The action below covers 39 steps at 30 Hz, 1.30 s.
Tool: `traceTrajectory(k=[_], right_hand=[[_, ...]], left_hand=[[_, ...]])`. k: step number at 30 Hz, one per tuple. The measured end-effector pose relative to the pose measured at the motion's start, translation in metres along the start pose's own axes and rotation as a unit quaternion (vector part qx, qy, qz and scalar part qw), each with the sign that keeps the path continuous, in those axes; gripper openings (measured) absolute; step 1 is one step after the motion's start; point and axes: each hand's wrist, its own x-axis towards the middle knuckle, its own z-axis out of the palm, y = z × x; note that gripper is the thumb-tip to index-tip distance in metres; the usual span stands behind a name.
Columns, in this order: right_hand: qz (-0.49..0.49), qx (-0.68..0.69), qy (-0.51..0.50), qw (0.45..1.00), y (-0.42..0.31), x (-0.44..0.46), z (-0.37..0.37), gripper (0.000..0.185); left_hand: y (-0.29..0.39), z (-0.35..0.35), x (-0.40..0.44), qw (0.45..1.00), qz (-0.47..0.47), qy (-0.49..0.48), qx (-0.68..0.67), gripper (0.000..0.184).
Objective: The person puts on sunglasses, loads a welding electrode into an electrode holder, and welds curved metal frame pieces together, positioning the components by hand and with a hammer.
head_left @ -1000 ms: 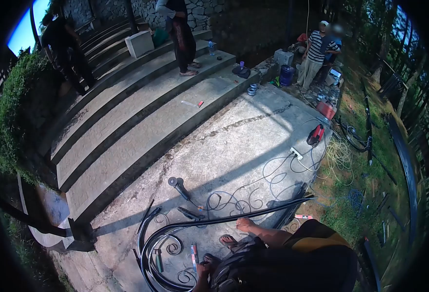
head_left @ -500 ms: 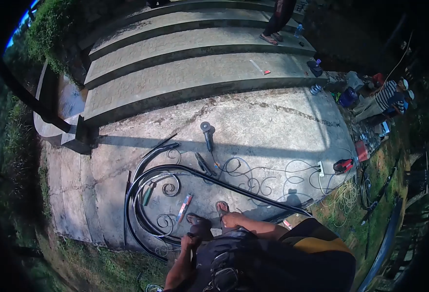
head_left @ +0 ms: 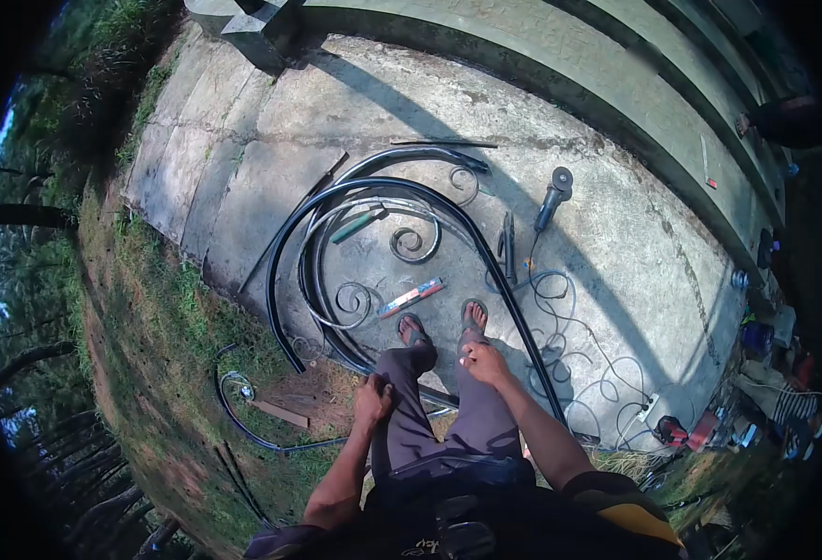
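My left hand (head_left: pixel 372 401) is closed at the outer side of my left trouser leg (head_left: pixel 400 411), gripping the cloth near the knee. My right hand (head_left: pixel 484 362) has its fingers drawn together on the right trouser leg (head_left: pixel 476 406), pinching the cloth. Ahead of my sandalled feet (head_left: pixel 473 315) lies a stick-like object with a red, white and blue label (head_left: pixel 411 296). Around it curve bent black metal bars (head_left: pixel 285 271) and curled metal scrolls (head_left: pixel 413 245). A green-handled tool (head_left: pixel 358 225) rests inside the curve.
An angle grinder (head_left: pixel 553 198) lies on the concrete, its cable running to a white power strip (head_left: pixel 649 408). Dark pliers-like metal pieces (head_left: pixel 507 247) lie beside it. Concrete steps (head_left: pixel 523 56) rise beyond. Grass (head_left: pixel 173 345) borders the left, with a brown board (head_left: pixel 281 413) on it.
My view has turned left and tilted down, so the steps shift up and right. Both hands stay at my trouser legs, and more of my legs shows.
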Motion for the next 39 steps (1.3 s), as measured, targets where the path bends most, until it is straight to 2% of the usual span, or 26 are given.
traceTrajectory(k=[1,2,3,4,5,7,9,11,12,14,15,17,19,20,21,23,24,28,29,31,32,34,39], right_hand=[[-0.039,-0.021,-0.015,0.999,0.011,0.029,0.002,0.034],[-0.084,-0.042,0.021,0.995,0.022,0.061,0.004,0.032],[-0.088,-0.046,0.014,0.995,0.030,0.092,0.001,0.032],[-0.094,-0.026,0.056,0.994,0.034,0.125,-0.006,0.032],[-0.097,-0.003,0.093,0.991,0.039,0.153,-0.011,0.032],[-0.138,0.094,0.123,0.978,0.054,0.201,-0.021,0.035],[-0.183,0.022,0.113,0.976,0.071,0.242,-0.036,0.039],[-0.177,0.100,0.109,0.973,0.073,0.258,-0.050,0.040],[-0.190,0.105,0.118,0.969,0.077,0.266,-0.057,0.042],[-0.215,0.125,0.131,0.960,0.096,0.278,-0.059,0.048],[-0.236,0.134,0.148,0.951,0.107,0.289,-0.060,0.052],[-0.267,0.084,0.191,0.941,0.118,0.299,-0.058,0.056],[-0.298,0.069,0.215,0.927,0.127,0.309,-0.053,0.053],[-0.306,0.082,0.218,0.923,0.130,0.316,-0.050,0.051],[-0.311,0.101,0.215,0.920,0.131,0.323,-0.045,0.048],[-0.314,0.101,0.208,0.921,0.134,0.326,-0.030,0.041],[-0.314,0.091,0.200,0.924,0.139,0.326,-0.021,0.039],[-0.313,0.107,0.175,0.927,0.154,0.330,0.019,0.037],[-0.297,0.116,0.172,0.932,0.158,0.331,0.030,0.037],[-0.284,0.098,0.172,0.938,0.158,0.328,0.045,0.036],[-0.283,0.097,0.143,0.944,0.159,0.327,0.051,0.035],[-0.297,0.096,0.098,0.945,0.163,0.327,0.055,0.034],[-0.287,0.089,0.147,0.942,0.154,0.334,0.050,0.032]], left_hand=[[0.001,0.007,0.024,0.998,0.005,0.055,-0.013,0.037],[-0.009,0.013,0.058,0.994,0.036,0.102,0.010,0.033],[-0.018,0.021,0.092,0.986,0.065,0.148,0.032,0.030],[-0.015,0.018,0.127,0.984,0.055,0.157,0.068,0.026],[-0.029,0.026,0.166,0.982,0.078,0.173,0.022,0.032],[-0.038,0.035,0.231,0.990,0.097,0.104,-0.014,0.038],[-0.034,0.026,0.279,0.996,0.053,-0.070,0.021,0.042],[-0.045,0.036,0.320,0.978,0.165,-0.040,0.123,0.043],[-0.042,0.030,0.332,0.975,0.165,-0.078,0.129,0.047],[-0.039,0.021,0.349,0.984,0.157,-0.081,0.008,0.048],[-0.052,0.023,0.364,0.978,0.197,-0.059,-0.027,0.048],[-0.057,0.030,0.384,0.976,0.208,0.059,-0.020,0.046],[-0.068,0.042,0.402,0.961,0.217,0.165,0.054,0.042],[-0.069,0.050,0.407,0.953,0.221,0.202,0.042,0.040],[-0.066,0.056,0.410,0.953,0.221,0.202,0.042,0.040],[-0.062,0.069,0.411,0.951,0.251,0.162,-0.075,0.037],[-0.061,0.077,0.410,0.952,0.253,0.148,-0.086,0.034],[-0.073,0.107,0.416,0.977,0.194,0.081,-0.012,0.029],[-0.085,0.117,0.422,0.979,0.191,0.068,0.010,0.032],[-0.105,0.138,0.429,0.982,0.146,0.073,0.090,0.035],[-0.112,0.150,0.429,0.982,0.148,0.074,0.086,0.035],[-0.126,0.171,0.432,0.970,0.078,0.138,0.182,0.036],[-0.137,0.187,0.433,0.978,0.096,0.144,0.115,0.036]])
